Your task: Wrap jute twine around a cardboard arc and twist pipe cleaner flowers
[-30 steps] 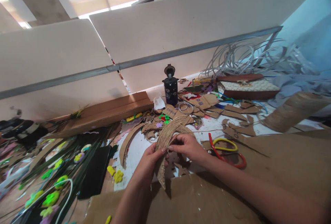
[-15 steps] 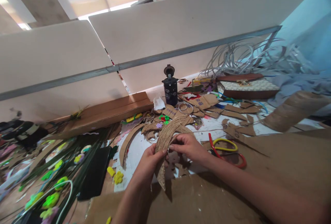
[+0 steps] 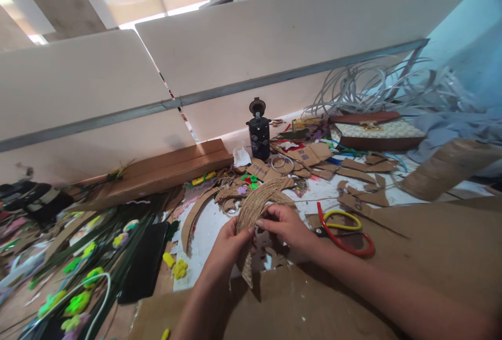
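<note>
My left hand (image 3: 228,246) and my right hand (image 3: 285,226) both pinch a curved cardboard piece wrapped in jute twine (image 3: 255,205), held just above the table in the middle of the view. The left fingers grip its lower part, whose pointed end (image 3: 247,272) hangs down. The right fingers close on the twine at its inner edge. A thin twine strand (image 3: 345,197) runs right toward a big twine spool (image 3: 447,168).
Red and yellow handled scissors (image 3: 342,229) lie right of my hands. A dark bottle (image 3: 259,132) stands at the back, cardboard scraps (image 3: 353,172) around it. A long cardboard box (image 3: 164,168), a black phone (image 3: 145,267), green stems and foam flowers (image 3: 78,301) fill the left. Brown cardboard sheet (image 3: 431,246) lies in front.
Both hands and the wrapped piece have shifted very slightly downward; the grip looks the same.
</note>
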Motion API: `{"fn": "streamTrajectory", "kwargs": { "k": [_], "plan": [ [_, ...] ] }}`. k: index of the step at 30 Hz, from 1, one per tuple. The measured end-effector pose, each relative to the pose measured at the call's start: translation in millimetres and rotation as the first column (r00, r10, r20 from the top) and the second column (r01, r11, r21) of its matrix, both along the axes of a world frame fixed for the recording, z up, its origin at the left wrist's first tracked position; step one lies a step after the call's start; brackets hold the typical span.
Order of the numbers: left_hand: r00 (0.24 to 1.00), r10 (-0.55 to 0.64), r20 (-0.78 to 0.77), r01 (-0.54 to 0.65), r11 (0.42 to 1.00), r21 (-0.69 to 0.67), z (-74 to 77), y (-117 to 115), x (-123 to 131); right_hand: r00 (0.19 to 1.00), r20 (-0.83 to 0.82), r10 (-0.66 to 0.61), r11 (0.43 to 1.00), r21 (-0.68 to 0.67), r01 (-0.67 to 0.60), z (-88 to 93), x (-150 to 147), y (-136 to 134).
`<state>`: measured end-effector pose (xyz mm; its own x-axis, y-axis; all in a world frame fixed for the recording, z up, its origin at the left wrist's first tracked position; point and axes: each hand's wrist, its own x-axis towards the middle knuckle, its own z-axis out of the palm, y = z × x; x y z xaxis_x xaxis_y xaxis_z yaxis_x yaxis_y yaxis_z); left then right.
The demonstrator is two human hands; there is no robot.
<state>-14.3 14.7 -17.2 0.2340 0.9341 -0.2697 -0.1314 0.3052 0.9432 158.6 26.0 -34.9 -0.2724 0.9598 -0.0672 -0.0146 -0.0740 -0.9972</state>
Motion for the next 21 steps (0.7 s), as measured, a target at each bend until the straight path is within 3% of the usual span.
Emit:
{"fn": "streamTrajectory", "kwargs": {
  "k": [10,21],
  "plan": [
    [1.0,0.008,-0.01,-0.008,1.0,0.009,3.0,-0.8,2.2,0.998,-0.004,0.063,0.995,0.073,-0.063,5.6,5.9,6.5],
    [1.0,-0.01,0.005,0.01,1.0,0.01,-0.2,-1.1,-0.6,0.999,0.016,0.046,0.995,0.088,-0.047,3.2,6.1,7.9]
  ]
}}
